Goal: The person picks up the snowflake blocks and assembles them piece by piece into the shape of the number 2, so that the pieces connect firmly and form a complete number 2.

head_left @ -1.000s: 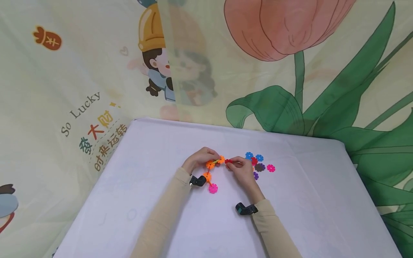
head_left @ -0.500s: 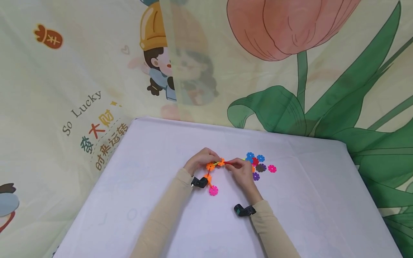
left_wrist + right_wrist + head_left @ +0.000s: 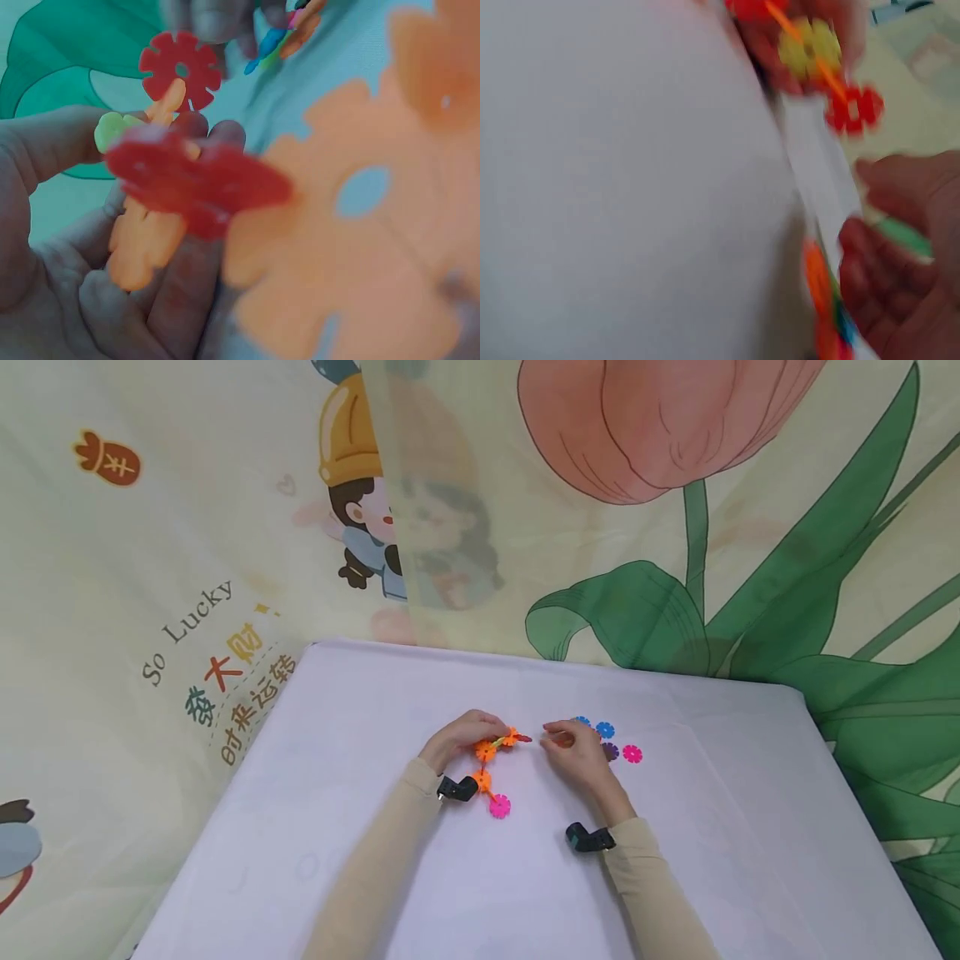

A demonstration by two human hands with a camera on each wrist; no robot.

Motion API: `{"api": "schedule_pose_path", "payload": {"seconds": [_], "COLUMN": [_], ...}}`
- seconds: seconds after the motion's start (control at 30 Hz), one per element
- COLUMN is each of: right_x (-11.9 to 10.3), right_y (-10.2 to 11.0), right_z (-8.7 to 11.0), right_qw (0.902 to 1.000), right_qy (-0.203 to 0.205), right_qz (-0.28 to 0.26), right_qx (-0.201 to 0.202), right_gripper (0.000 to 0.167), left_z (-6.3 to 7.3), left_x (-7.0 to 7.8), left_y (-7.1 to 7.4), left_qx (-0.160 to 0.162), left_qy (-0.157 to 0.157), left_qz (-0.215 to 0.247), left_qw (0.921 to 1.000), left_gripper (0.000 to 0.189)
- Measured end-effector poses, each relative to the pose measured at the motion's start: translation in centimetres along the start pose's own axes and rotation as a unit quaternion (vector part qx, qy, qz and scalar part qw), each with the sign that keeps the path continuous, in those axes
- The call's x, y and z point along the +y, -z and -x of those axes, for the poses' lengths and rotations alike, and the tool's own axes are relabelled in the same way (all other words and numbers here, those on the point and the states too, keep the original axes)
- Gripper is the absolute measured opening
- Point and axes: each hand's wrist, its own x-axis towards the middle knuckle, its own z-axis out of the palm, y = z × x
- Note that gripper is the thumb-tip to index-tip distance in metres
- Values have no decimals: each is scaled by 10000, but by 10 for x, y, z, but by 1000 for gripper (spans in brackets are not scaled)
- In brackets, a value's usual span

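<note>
My left hand (image 3: pixel 463 735) pinches a chain of slotted plastic snowflake discs near its upper end. In the left wrist view its thumb and fingers close around a yellow-green disc (image 3: pixel 111 131). Several orange discs (image 3: pixel 485 751) make up much of the chain, with red ones between them. A pink disc (image 3: pixel 499 807) hangs at the lower end. At the other end a red disc (image 3: pixel 159 71) is slotted into an orange one. Just right of that tip is my right hand (image 3: pixel 581 760), apart from the chain, its fingers loosely bent around nothing.
Loose discs lie beyond my right hand, partly hidden by it: blue (image 3: pixel 605 729), purple (image 3: pixel 611 751) and pink (image 3: pixel 632 753). A white cloth covers the table (image 3: pixel 720 860). A printed curtain (image 3: pixel 465 627) hangs behind its far edge.
My right hand has let go of the red disc and moved right, toward the loose discs. The red disc stays on the chain, which my left hand still holds.
</note>
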Motion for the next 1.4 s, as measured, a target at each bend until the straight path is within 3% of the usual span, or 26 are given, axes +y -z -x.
{"api": "schedule_pose_path", "payload": {"seconds": [0.1, 0.2, 0.37, 0.67, 0.9, 1.07, 1.2, 1.4], "right_x": [9, 15, 16, 14, 7, 3, 3, 4], "right_y": [17, 25, 27, 24, 27, 32, 32, 29], "right_z": [2, 3, 4, 12, 5, -2, -3, -1], "right_qw": [9938, 9888, 9916, 9893, 9912, 9910, 9888, 9865], "right_qy": [-159, -173, -268, -346, -271, -608, -795, -1037], "right_qz": [1092, 1438, 1213, 1325, 1124, 822, 841, 968], "right_qx": [-131, -374, -371, -501, -643, -863, -944, -814], "right_gripper": [34, 39, 35, 34, 29, 33, 27, 27], "left_z": [2, 3, 3, 2, 2, 1, 1, 3], "left_x": [-3, -4, -4, -5, -5, -6, -8, -11], "left_y": [1, 1, 0, -3, -4, -6, -7, -7], "left_qx": [-226, -340, -392, -371, -589, -591, -533, -589], "left_qy": [-86, -173, -211, -237, -344, -306, -316, -492], "left_qz": [229, 587, 918, 575, 495, 513, 501, 515], "left_qw": [9994, 9975, 9948, 9974, 9964, 9965, 9968, 9957], "left_gripper": [24, 20, 18, 17, 17, 18, 18, 16]}}
